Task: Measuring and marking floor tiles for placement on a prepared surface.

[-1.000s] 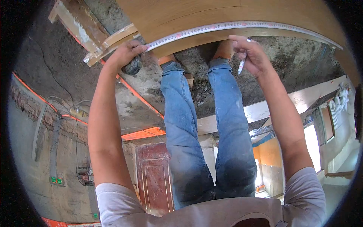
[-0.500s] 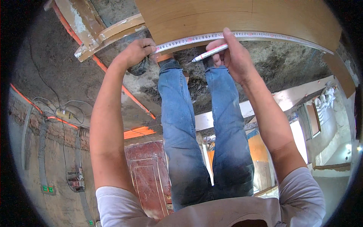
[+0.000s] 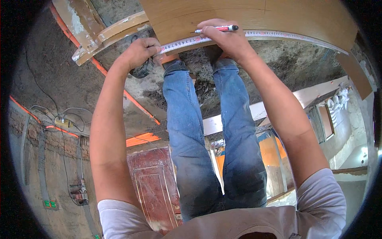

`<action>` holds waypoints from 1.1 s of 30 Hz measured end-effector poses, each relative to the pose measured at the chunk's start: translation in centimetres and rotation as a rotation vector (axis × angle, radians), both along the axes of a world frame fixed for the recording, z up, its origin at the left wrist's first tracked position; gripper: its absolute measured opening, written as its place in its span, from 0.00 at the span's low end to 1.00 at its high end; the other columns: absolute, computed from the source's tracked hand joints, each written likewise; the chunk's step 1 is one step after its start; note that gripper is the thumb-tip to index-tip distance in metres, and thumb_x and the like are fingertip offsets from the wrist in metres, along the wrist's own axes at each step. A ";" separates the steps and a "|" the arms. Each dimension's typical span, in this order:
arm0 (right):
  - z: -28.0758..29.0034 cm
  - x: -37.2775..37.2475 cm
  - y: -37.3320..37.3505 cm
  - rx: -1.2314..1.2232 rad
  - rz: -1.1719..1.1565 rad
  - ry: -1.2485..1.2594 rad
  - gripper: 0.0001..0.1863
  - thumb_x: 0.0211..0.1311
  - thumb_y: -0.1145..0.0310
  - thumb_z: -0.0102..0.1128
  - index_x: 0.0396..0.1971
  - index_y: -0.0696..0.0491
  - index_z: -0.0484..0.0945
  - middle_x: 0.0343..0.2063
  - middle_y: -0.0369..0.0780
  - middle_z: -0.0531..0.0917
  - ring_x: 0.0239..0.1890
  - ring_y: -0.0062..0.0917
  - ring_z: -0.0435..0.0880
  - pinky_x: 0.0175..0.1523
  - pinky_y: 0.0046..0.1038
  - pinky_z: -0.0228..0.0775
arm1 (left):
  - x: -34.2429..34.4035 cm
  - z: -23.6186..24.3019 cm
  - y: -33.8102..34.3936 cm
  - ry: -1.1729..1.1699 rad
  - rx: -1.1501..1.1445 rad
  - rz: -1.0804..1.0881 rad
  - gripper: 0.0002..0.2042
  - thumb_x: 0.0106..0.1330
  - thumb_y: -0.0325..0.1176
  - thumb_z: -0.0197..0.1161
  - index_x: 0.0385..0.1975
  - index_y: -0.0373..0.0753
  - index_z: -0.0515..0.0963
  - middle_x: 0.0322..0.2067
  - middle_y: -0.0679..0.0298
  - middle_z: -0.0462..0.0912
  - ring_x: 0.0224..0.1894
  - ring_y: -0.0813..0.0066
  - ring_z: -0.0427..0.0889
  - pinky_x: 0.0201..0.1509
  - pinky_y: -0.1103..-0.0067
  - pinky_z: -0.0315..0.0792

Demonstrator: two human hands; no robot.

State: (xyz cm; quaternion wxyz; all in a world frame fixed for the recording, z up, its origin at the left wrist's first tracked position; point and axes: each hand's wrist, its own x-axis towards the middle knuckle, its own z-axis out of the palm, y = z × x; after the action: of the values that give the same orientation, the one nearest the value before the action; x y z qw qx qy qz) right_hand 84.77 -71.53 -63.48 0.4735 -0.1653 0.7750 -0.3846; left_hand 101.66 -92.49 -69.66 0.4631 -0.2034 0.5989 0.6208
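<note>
A light-brown wooden board [image 3: 254,15] spans the top of the view, with a thin dark pencil-like line on it. Along its near edge lies a white tape measure [image 3: 278,35], its blade stretched out to the right. My left hand [image 3: 140,53] pinches the tape at the board's left corner. In my right hand [image 3: 230,43] is a white marker pen [image 3: 226,28] with a dark end, held nearly level. Its thin tip points left, at or just above the board; whether it touches, I cannot tell. Part of the tape is hidden under my right hand.
Beside the board's left corner stands a worn wooden frame [image 3: 115,34]. An orange conduit [image 3: 103,71] crosses the rough dirt floor. My legs in blue jeans [image 3: 185,107] are below the board. A power strip [image 3: 63,122] with cables lies left, near a dark red door [image 3: 153,183].
My right hand has moved up and left over the tape onto the board, turning the marker pen to bring its tip there. My left hand stays on the tape, shifted slightly left in view.
</note>
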 end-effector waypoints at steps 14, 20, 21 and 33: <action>-0.8 1.3 0.5 0.053 0.062 0.009 0.09 0.52 0.68 0.56 0.29 0.57 0.79 0.29 0.38 0.82 0.34 0.21 0.81 0.43 0.21 0.70 | 0.1 0.4 0.4 0.053 -0.038 0.049 0.07 0.61 0.30 0.55 0.28 0.32 0.76 0.25 0.66 0.74 0.32 0.77 0.72 0.40 0.80 0.66; -0.7 1.7 0.5 0.066 0.029 -0.019 0.09 0.52 0.68 0.57 0.29 0.57 0.80 0.29 0.38 0.82 0.34 0.19 0.80 0.43 0.20 0.70 | 0.0 0.4 0.4 0.050 -0.059 0.007 0.07 0.61 0.30 0.55 0.28 0.32 0.75 0.25 0.67 0.74 0.32 0.77 0.71 0.40 0.80 0.66; -0.8 1.7 0.5 0.072 0.047 0.003 0.09 0.52 0.68 0.57 0.29 0.58 0.80 0.29 0.38 0.82 0.34 0.19 0.80 0.44 0.20 0.70 | 0.0 0.4 0.5 0.024 -0.050 0.022 0.07 0.61 0.31 0.55 0.28 0.32 0.75 0.25 0.67 0.74 0.32 0.77 0.71 0.40 0.80 0.66; -0.9 1.5 0.4 0.036 0.018 -0.024 0.11 0.52 0.65 0.56 0.30 0.57 0.79 0.30 0.38 0.82 0.36 0.22 0.81 0.44 0.21 0.70 | 0.0 0.2 0.4 0.060 -0.067 0.013 0.08 0.59 0.32 0.57 0.31 0.34 0.76 0.27 0.64 0.77 0.32 0.76 0.72 0.41 0.79 0.67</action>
State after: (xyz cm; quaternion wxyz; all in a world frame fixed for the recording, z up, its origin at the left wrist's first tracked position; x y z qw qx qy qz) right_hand 86.27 -71.12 -64.38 0.4890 -0.1593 0.7745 -0.3683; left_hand 101.68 -92.10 -69.51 0.4337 -0.2039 0.6316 0.6094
